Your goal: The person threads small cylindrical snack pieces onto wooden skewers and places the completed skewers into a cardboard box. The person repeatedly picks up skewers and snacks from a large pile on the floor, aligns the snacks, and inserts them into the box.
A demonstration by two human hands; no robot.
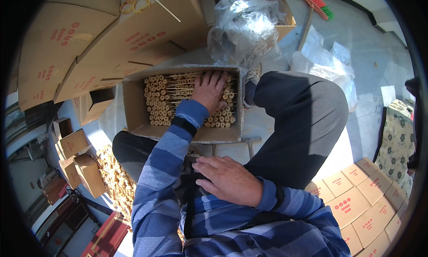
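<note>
In front of me an open cardboard box (133,132) holds many skewers (156,99), thin sticks threaded with tan, ring-shaped rolled pieces. They lie in stacked rows, ring ends showing at both sides and bare sticks across the middle. My left hand (208,91) reaches into the box and rests on the skewers toward its right side, fingers spread out, palm down; what lies under the palm is hidden. My right hand (229,180) hovers above my lap, near side of the box, with its fingers stretched out and nothing in them.
Large cardboard cartons (111,52) stand at the back left. Clear plastic bags (247,27) bulge beyond the box, near a red-and-green broom (314,3). Small cartons (352,203) are laid out at the lower right. A tan heap (115,170) sits at my left, beside small open boxes (89,172).
</note>
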